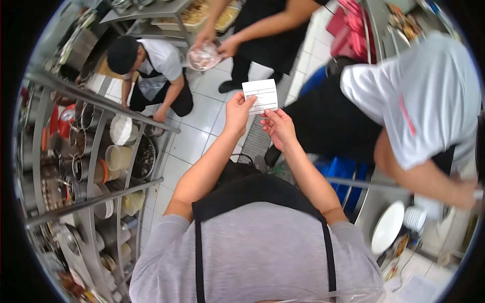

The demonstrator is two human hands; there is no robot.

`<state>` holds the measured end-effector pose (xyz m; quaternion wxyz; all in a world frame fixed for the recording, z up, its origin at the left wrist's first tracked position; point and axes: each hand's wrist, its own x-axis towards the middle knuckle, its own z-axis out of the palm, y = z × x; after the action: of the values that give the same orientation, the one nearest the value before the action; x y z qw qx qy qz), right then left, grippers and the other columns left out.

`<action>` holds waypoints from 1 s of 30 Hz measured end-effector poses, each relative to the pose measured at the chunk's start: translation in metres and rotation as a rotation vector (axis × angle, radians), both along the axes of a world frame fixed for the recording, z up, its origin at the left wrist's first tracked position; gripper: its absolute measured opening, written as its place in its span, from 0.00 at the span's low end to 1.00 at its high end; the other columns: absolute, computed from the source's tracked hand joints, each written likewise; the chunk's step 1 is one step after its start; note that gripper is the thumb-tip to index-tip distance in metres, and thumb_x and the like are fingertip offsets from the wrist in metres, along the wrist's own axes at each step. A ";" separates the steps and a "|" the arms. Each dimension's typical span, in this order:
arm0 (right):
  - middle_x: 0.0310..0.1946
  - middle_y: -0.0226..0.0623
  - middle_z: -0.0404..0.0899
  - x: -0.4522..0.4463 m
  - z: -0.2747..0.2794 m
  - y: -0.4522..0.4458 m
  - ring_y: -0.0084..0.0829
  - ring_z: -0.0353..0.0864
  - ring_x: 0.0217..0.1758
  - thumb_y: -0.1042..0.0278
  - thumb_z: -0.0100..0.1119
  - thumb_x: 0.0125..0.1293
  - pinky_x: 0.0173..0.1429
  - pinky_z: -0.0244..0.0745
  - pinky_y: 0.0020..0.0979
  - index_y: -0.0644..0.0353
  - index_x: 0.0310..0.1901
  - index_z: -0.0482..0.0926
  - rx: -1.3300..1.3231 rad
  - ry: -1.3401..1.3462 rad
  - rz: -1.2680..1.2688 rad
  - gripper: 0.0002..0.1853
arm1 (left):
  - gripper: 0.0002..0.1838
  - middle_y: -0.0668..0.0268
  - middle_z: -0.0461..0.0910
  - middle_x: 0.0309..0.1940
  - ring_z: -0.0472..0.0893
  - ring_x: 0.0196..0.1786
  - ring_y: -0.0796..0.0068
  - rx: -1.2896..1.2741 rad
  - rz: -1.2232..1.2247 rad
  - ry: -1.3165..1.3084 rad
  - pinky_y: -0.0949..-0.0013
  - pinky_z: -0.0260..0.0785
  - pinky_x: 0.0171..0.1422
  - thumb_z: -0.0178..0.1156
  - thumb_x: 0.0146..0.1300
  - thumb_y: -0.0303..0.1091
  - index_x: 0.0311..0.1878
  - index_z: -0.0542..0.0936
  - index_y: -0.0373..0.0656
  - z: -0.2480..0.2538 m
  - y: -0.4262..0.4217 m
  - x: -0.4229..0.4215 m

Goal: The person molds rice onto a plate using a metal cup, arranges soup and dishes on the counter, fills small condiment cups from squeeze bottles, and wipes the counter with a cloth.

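A white printed paper slip (260,96) is held up in front of me, over the tiled floor. My left hand (238,112) pinches its left edge, the thumb lying over the printed side. At the lower right corner, my right hand (279,127) grips the slip between thumb and finger, with the other fingers loosely curled below. Small lines of print cross the paper, too small to read.
Metal shelving (101,199) with containers lines the left. One person (161,65) crouches ahead; another holds a bowl (203,56). A co-worker in a white shirt (419,96) stands close on the right, near a counter with white plates (388,227).
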<state>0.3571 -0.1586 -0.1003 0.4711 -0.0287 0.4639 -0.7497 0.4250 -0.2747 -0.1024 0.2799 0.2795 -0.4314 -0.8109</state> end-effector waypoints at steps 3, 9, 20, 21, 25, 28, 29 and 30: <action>0.29 0.30 0.76 -0.018 0.003 -0.060 0.21 0.74 0.25 0.69 0.57 0.57 0.25 0.66 0.20 0.59 0.37 0.71 -0.071 -0.040 0.050 0.08 | 0.10 0.63 0.78 0.35 0.77 0.37 0.78 0.003 0.168 0.049 0.75 0.71 0.40 0.57 0.55 0.25 0.41 0.73 0.35 0.017 -0.040 -0.004; 0.25 0.34 0.76 -0.056 -0.003 -0.177 0.21 0.75 0.21 0.72 0.57 0.56 0.22 0.66 0.19 0.63 0.34 0.71 -0.035 0.233 0.263 0.07 | 0.06 0.67 0.76 0.30 0.75 0.32 0.82 -0.131 0.286 -0.187 0.77 0.71 0.33 0.59 0.54 0.26 0.34 0.74 0.38 0.011 -0.131 0.018; 0.26 0.34 0.76 -0.222 0.063 -0.492 0.22 0.76 0.23 0.75 0.56 0.57 0.23 0.70 0.18 0.62 0.34 0.71 -0.206 0.224 0.219 0.05 | 0.06 0.72 0.73 0.26 0.72 0.26 0.84 -0.196 0.622 -0.284 0.79 0.68 0.32 0.54 0.58 0.29 0.38 0.74 0.40 0.020 -0.328 0.012; 0.25 0.34 0.76 -0.238 0.086 -0.528 0.23 0.76 0.22 0.74 0.56 0.57 0.23 0.70 0.19 0.62 0.34 0.71 -0.298 0.256 0.234 0.05 | 0.06 0.71 0.74 0.25 0.72 0.26 0.84 -0.229 0.657 -0.248 0.80 0.66 0.31 0.54 0.58 0.28 0.38 0.74 0.40 0.023 -0.341 0.012; 0.22 0.34 0.74 -0.278 0.219 -0.684 0.26 0.75 0.21 0.76 0.55 0.57 0.23 0.69 0.23 0.63 0.32 0.70 -0.619 0.372 0.217 0.04 | 0.08 0.70 0.76 0.30 0.74 0.31 0.84 -0.287 0.814 -0.260 0.82 0.66 0.32 0.55 0.56 0.24 0.40 0.74 0.38 0.043 -0.377 0.004; 0.21 0.36 0.75 -0.306 0.315 -0.811 0.27 0.75 0.21 0.77 0.54 0.55 0.21 0.68 0.23 0.65 0.30 0.70 -0.814 0.436 0.249 0.03 | 0.07 0.70 0.74 0.29 0.73 0.29 0.85 -0.286 1.022 -0.253 0.81 0.67 0.33 0.56 0.55 0.25 0.38 0.75 0.38 0.056 -0.394 -0.003; 0.21 0.38 0.75 -0.313 0.343 -0.856 0.27 0.75 0.21 0.78 0.53 0.55 0.20 0.68 0.22 0.65 0.30 0.71 -0.761 0.335 0.277 0.03 | 0.07 0.70 0.74 0.29 0.72 0.27 0.85 -0.285 1.132 -0.267 0.81 0.67 0.33 0.56 0.55 0.25 0.38 0.75 0.37 0.055 -0.397 -0.004; 0.22 0.40 0.76 -0.310 0.369 -0.888 0.27 0.75 0.21 0.79 0.52 0.55 0.19 0.67 0.21 0.66 0.31 0.71 -0.776 0.288 0.251 0.02 | 0.07 0.70 0.74 0.28 0.72 0.27 0.85 -0.299 1.225 -0.261 0.81 0.67 0.32 0.56 0.56 0.26 0.38 0.74 0.38 0.055 -0.399 -0.006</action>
<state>0.0472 -1.0468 0.2686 0.4433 -0.3642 0.2014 -0.7939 0.4188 -0.6732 -0.0479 0.6734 0.5295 -0.3326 -0.3943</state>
